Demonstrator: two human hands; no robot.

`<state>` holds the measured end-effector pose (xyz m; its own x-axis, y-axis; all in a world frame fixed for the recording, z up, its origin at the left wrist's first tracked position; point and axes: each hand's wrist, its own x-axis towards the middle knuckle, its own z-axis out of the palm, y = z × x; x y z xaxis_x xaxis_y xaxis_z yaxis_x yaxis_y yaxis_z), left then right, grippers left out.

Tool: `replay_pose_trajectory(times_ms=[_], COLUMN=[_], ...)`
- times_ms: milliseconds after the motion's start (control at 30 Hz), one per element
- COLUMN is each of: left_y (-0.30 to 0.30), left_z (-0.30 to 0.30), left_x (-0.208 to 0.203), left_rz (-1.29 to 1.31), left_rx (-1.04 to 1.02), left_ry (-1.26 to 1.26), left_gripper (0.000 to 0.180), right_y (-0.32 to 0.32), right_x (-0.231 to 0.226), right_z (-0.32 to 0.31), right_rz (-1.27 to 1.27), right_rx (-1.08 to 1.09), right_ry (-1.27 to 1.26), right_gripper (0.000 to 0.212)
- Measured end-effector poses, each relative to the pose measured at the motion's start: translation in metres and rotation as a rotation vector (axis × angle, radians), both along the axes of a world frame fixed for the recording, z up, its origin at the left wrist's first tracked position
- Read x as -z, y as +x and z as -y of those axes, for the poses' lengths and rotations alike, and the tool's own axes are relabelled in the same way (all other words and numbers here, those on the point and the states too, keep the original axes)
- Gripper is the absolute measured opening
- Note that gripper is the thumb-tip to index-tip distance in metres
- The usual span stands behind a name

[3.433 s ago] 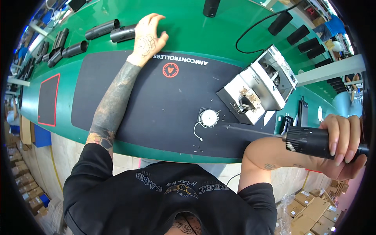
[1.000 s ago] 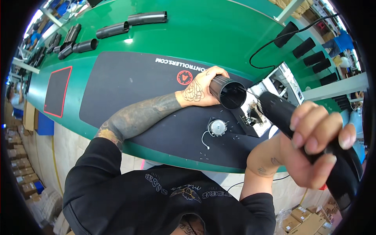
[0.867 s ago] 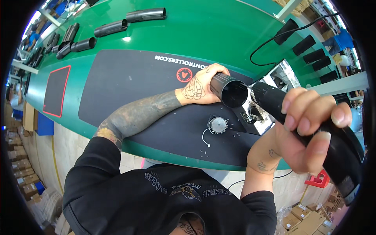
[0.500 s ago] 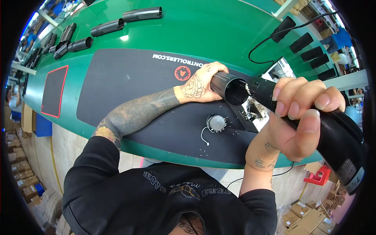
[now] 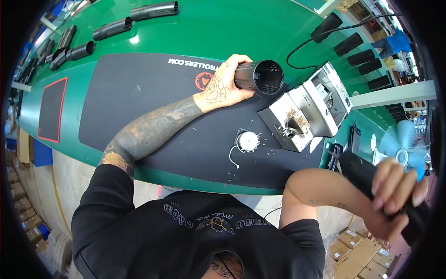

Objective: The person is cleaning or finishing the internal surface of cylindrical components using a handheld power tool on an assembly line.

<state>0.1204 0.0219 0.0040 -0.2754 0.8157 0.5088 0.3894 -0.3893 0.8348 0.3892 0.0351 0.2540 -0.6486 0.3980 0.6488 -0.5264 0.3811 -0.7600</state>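
- The left hand [image 5: 226, 83] was wrapped around a black perforated tube [image 5: 246, 76], which jutted rightward from the palm — open mouth outward.
- The right hand [image 5: 395, 195], blurred, gripped a black power driver [image 5: 357, 171] — well apart from the tube.
- A round part [image 5: 248, 140] lay bodyward of the left hand, a metal machine [image 5: 306, 109] to that hand's right.

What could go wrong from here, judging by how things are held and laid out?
The left hand alone holds the black tube, so a loosened grip might let it drop. Small pale pieces lie loose around the round silver part; a sweep of a forearm could scatter them. That part's white lead lies free on the mat and might get snagged.
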Motion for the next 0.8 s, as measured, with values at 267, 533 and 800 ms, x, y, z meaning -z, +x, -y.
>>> replay_pose_trajectory(times_ms=[267,533,800], left_y=[0.0,-0.005,-0.003], left_z=[-0.006,-0.008,-0.006], left_x=[0.004,0.008,0.005], left_rz=[-0.122,-0.142,-0.16], left_rx=[0.014,0.021,0.063], left_ry=[0.126,0.199,0.179], left_gripper=[0.062,0.061,0.059], right_y=[-0.041,-0.01,-0.04], right_x=[0.012,-0.005,0.014], right_z=[-0.004,-0.014,-0.002], right_rz=[-0.021,-0.484,-0.392], right_rx=[0.059,-0.111,0.05], right_ry=[-0.196,-0.384,-0.102], right_gripper=[0.035,0.038,0.035])
